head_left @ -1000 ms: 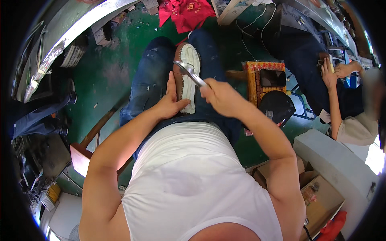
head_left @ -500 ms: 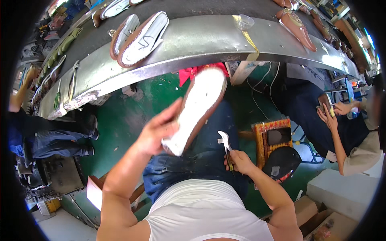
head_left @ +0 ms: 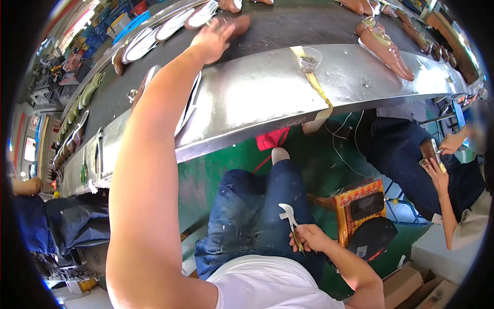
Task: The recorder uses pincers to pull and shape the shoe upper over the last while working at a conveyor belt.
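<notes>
My left arm reaches across to the dark belt [head_left: 288, 26] of the bench. My left hand [head_left: 212, 41] is at a brown shoe [head_left: 239, 26]; both are smeared by motion, and the fingers seem closed on the shoe's near end. Low over my right thigh, my right hand [head_left: 309, 238] grips a pair of lasting pincers [head_left: 289, 213] by the handles, with the curved metal head and hammer stub pointing up and away. My left forearm mostly covers a pair of shoes [head_left: 189, 105] on the metal ledge.
On the metal ledge [head_left: 242, 92] stands a clear plastic cup [head_left: 309, 61] of small metal bits, beside yellow tape. Shoes with white soles [head_left: 175, 23] line the far belt; a brown shoe [head_left: 383, 49] lies right. A co-worker's hands [head_left: 437, 172] hold a shoe. A woven seat [head_left: 360, 208] holds a phone.
My left hand has swung up and away from over my lap to the belt, taking the shoe along and turning it. My right hand still holds the pincers low. The view has shifted.
</notes>
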A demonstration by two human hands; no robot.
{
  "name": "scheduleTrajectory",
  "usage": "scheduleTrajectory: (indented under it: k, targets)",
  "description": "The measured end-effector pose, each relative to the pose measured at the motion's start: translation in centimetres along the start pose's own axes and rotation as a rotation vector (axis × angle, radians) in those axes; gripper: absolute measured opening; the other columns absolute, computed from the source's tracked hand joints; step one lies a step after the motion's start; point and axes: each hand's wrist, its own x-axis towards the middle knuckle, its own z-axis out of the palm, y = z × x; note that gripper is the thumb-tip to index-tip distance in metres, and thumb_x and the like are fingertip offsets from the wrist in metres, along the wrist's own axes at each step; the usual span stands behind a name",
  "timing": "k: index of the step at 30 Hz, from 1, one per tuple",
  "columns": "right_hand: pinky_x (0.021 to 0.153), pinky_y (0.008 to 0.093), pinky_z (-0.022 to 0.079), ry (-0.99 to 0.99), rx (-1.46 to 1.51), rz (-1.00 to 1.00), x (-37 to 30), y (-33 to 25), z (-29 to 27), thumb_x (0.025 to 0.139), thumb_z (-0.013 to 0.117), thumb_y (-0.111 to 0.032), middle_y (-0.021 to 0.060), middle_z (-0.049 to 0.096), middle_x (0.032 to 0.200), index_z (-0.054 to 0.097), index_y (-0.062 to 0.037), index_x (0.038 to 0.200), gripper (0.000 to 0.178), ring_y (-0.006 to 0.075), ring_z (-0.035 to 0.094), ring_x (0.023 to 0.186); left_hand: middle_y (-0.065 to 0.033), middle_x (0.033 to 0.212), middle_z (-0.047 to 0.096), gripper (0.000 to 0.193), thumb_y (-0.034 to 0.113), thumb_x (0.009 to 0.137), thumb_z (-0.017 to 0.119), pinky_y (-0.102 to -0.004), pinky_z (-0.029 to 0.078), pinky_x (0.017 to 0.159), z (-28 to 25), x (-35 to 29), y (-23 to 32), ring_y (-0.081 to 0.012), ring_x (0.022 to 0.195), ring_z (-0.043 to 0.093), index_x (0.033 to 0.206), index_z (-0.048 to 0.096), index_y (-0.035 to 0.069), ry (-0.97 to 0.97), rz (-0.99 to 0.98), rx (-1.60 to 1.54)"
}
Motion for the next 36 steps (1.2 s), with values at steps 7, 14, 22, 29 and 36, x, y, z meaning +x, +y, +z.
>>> scheduleTrajectory:
  k: [7,14,22,29,36]
  targets:
    - [0.046,0.0227,0.045,-0.03,0.065,-0.011,-0.1,-0.8,-0.9,0.107,0.03,-0.035,0.0129,0.068,0.092,0.056,0.0023,0.109,0.045,0.0158,0.069,0.073,-0.0205,0.119,0.065,0.056,0.049,0.096,0.048,-0.043,0.045,0.1,-3.3,-1.5,-2.1,-0.0352,0.114,0.06,0.133,0.056,0.007,0.013,-0.265,-0.618]
    - [0.045,0.0225,0.045,-0.04,0.013,-0.024,0.4,-0.5,-0.5,0.107,0.03,-0.036,0.0132,0.068,0.092,0.055,0.0028,0.109,0.047,0.0173,0.069,0.072,-0.0167,0.119,0.065,0.079,0.061,0.085,0.063,-0.0416,0.051,0.085,-3.7,-9.1,-5.0,-0.0279,0.101,0.065,0.133,0.054,-0.001,-0.732,-0.609,-0.998]
    - [0.048,0.0257,0.045,0.117,-0.015,-0.074,-1.2,1.4,1.7,0.106,0.034,-0.037,0.0122,0.067,0.09,0.055,0.0025,0.109,0.045,0.0171,0.068,0.071,-0.0049,0.112,0.065,0.065,0.03,0.091,0.07,-0.0267,0.051,0.086,-13.3,-19.8,0.7,-0.0119,0.099,0.061,0.145,0.043,0.004,-0.185,-0.027,-1.736]
    - [0.067,0.0269,0.049,0.174,-0.243,-0.432,-3.6,1.1,3.9,0.093,0.061,-0.011,0.0026,0.058,0.085,0.054,-0.0009,0.113,0.023,0.0101,0.058,0.076,-0.0049,0.116,0.064,0.071,0.027,0.091,0.069,-0.029,0.043,0.099,-9.1,-36.7,18.8,-0.0136,0.105,0.059,0.15,0.036,0.007,0.035,-0.224,-2.451]
    - [0.069,0.0261,0.049,0.235,-0.633,-0.371,-7.3,-3.2,9.8,0.097,0.054,-0.011,0.0052,0.066,0.09,0.056,0.0015,0.119,0.025,0.0096,0.057,0.072,-0.007,0.121,0.057,0.062,0.033,0.098,0.059,-0.0312,0.04,0.101,-7.0,-40.7,26.9,-0.0167,0.113,0.051,0.149,0.031,0.011,0.056,-0.44,-2.367]
